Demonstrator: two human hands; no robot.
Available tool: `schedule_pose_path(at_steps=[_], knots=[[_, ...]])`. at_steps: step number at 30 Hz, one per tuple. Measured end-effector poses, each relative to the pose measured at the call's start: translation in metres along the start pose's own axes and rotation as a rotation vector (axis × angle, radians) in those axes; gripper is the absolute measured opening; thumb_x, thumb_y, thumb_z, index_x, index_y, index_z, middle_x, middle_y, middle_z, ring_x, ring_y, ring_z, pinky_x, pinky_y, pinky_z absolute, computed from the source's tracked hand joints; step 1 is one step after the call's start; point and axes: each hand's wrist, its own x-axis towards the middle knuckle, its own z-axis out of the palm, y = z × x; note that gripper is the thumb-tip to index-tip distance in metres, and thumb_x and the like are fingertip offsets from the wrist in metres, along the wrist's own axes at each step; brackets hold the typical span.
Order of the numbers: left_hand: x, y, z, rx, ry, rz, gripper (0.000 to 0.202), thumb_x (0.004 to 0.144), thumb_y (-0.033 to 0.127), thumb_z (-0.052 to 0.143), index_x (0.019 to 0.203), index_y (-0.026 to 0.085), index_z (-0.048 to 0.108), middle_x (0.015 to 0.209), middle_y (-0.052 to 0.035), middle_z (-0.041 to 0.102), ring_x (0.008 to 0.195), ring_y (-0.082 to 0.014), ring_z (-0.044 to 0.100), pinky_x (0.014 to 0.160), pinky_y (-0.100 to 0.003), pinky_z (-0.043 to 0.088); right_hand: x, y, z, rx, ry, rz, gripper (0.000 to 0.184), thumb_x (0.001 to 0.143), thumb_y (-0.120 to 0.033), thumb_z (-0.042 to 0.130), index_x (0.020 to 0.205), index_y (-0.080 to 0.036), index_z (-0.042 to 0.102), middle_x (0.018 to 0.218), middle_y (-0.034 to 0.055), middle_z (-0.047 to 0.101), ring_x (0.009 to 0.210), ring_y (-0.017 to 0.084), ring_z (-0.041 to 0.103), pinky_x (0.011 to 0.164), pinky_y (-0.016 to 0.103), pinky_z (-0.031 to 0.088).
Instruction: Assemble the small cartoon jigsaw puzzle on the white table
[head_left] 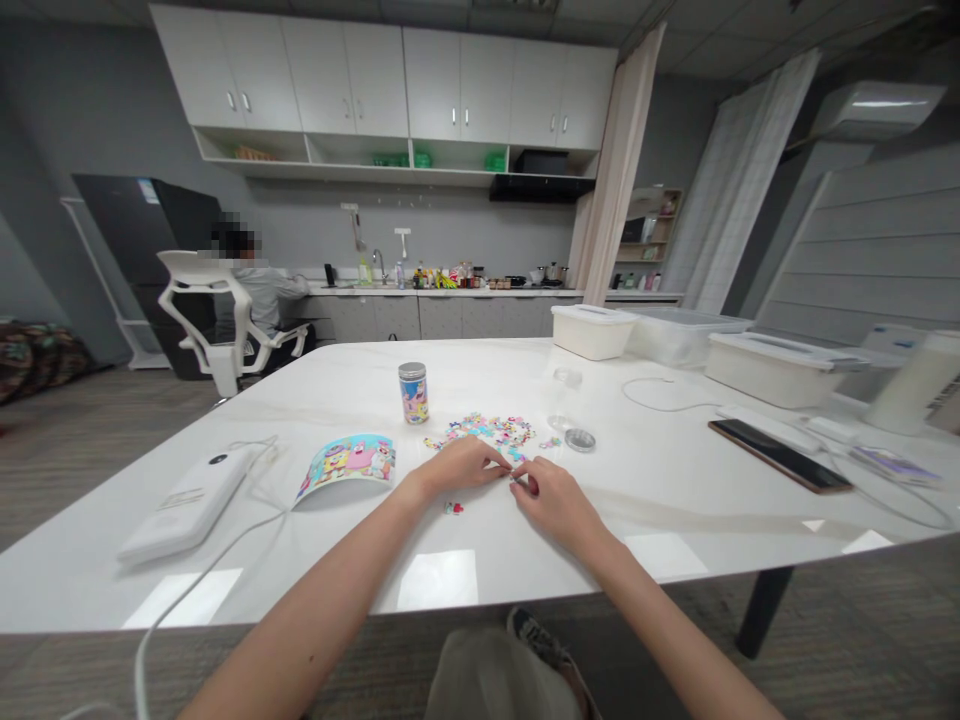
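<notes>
Here, left hand (471, 464) and right hand (551, 500) meet near colourful pieces (489, 430), each grip's closure unclear.

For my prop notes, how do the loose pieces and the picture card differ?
The loose pieces are many, small and scattered; the picture card is one larger, bowed sheet. The pieces lie mostly beyond the left hand; the card lies to its left. Both are multicoloured.

Glare patches on white table (480, 380); edges warped; ceiling (712, 45) dim
</notes>
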Motion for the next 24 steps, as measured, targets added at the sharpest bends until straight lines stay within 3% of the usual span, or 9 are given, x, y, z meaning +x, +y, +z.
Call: schedule_pose_path(at_steps=[9, 24], knots=[[0.0013, -0.0034, -0.0007, -0.004, 0.0, 0.05, 0.025, 0.089, 0.03, 0.055, 0.103, 0.028, 0.076, 0.063, 0.0006, 0.07, 0.048, -0.0087, 0.047, 0.054, -0.022, 0.032, -0.0023, -0.001, -0.0002, -0.028, -0.026, 0.005, 0.011, 0.085, -0.012, 0.054, 0.085, -0.017, 0.063, 0.077, 0.0032, 0.059, 0.071, 0.017, 0.055, 0.07, 0.027, 0.039], [0.0012, -0.0015, 0.0004, -0.024, 0.017, 0.03, 0.025, 0.089, 0.028, 0.056, 0.102, 0.027, 0.077, 0.071, -0.001, 0.074, 0.056, -0.0106, 0.058, 0.057, -0.021, 0.037, -0.0032, -0.0001, -0.0001, -0.062, 0.011, 0.007, 0.011, 0.081, -0.011, 0.053, 0.083, -0.016, 0.063, 0.071, 0.0018, 0.059, 0.065, 0.015, 0.052, 0.068, 0.026, 0.037]])
